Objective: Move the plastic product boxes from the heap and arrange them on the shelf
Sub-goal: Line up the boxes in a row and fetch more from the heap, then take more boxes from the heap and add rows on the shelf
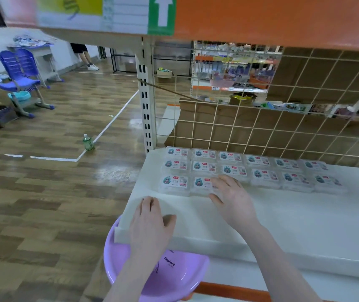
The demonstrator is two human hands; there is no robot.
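Observation:
Several clear plastic product boxes (259, 165) with cartoon labels lie in rows on the white shelf (305, 225), against the wire grid back. My right hand (231, 198) rests with straight fingers on the front-row box (202, 184), second from the left. My left hand (150, 221) lies flat on the shelf's front left corner, fingers relaxed, holding nothing. No heap of boxes shows in view.
A purple plastic basin (174, 277) sits below the shelf's front edge, under my left arm. A cream upright post (144, 99) stands at the shelf's left back. A green bottle (87, 142) stands on the wooden floor. Blue chairs (19, 73) stand far left.

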